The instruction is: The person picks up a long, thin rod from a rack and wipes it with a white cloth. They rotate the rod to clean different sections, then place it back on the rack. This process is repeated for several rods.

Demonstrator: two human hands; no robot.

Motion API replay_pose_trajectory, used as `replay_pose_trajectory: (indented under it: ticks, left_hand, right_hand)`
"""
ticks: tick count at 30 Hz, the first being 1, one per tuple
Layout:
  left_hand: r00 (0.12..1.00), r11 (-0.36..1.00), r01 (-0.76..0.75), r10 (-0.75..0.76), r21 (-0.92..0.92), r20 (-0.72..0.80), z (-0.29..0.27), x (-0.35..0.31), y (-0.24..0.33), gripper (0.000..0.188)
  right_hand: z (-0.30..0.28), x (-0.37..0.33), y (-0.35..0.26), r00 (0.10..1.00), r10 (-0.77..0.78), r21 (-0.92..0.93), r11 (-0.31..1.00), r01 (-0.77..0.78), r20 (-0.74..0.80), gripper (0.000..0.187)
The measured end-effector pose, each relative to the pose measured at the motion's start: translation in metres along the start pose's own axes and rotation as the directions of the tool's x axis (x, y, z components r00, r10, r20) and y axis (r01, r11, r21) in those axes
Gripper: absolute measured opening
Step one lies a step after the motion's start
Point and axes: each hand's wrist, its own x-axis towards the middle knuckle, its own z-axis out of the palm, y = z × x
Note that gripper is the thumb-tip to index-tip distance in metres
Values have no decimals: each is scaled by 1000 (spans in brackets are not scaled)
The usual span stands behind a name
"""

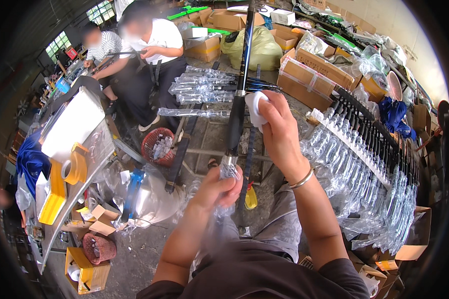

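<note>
My left hand (215, 188) is wrapped round the plastic-covered lower handle of a fishing rod (236, 122). The rod stands almost upright before me, with a black foam grip above my fist and a dark glossy shaft rising past the upper edge. Its bottom end is blurred. In my right hand (280, 124) a folded white cloth (255, 108) is pinched between thumb and fingers, close beside the top of the foam grip. Whether the cloth touches the rod I cannot tell. Behind the rod, several plastic-wrapped rods (204, 88) lie across a metal stand (180, 160).
To my right, several wrapped rods (344, 164) lean in a white slotted rack. A red basket (158, 145) of small pieces sits on the floor. At left stands a cluttered table (80, 192) with yellow tape rolls (75, 167). Two people work beyond; cardboard boxes (309, 79) fill the back.
</note>
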Motion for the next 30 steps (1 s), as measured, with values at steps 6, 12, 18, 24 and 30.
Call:
replay_pose_trajectory:
  ticks: [6,12,18,24,30]
  left_hand:
    - [990,992,50,-34,116,-135,9,-2,2,28]
    - [962,947,54,35,317,-269,0,-1,-8,21]
    - [957,915,105,13,389,-288,7,-3,-8,18]
    - [948,861,103,67,499,-311,12,-3,-15,24]
    - [841,309,127,470,943,-267,-1,-4,-25,30]
  right_hand:
    - [12,-16,-14,1000,19,-82,996,-21,-24,44]
    - [8,-57,-27,983,-65,-60,995,76,172,41]
    - [-18,-1,-15,999,22,-49,999,-20,42,45]
    - [-2,-36,-26,996,21,-56,998,-17,83,44]
    - [-8,-52,-27,978,-25,-94,995,45,206,40]
